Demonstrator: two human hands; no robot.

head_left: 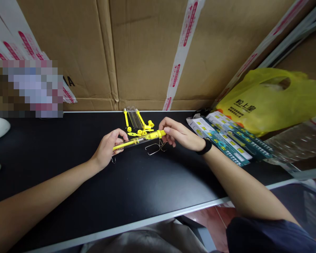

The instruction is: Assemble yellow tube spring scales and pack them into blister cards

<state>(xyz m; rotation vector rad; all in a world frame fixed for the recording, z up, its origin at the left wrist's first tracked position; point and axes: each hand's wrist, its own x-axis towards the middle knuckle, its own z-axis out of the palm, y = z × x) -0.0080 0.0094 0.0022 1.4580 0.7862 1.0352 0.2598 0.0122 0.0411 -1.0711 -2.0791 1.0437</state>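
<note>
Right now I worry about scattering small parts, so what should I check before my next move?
1. Left hand grips the yellow tube at its left end: ok.
2. Right hand fingers pinch its yellow tip: ok.
3. Loose yellow parts heaped together behind the tube: ok.
4. Wire clips lying on the table beneath the tube: ok.
5. Tip fully seated on the tube: cannot tell.

L hand (pixel 106 147): palm down, fingers curled under, thumb + index tips pinched together, wrist bent slightly inward. L forearm (pixel 42 196) bare, comes in from lower-left corner. R hand (pixel 177 135): palm down, fingers bunched, tips pinched tight, pointing toward L hand. R forearm (pixel 239 182) bare, comes in from lower right, elbow bent. Hands near each other, not touching, approx. level.
</note>
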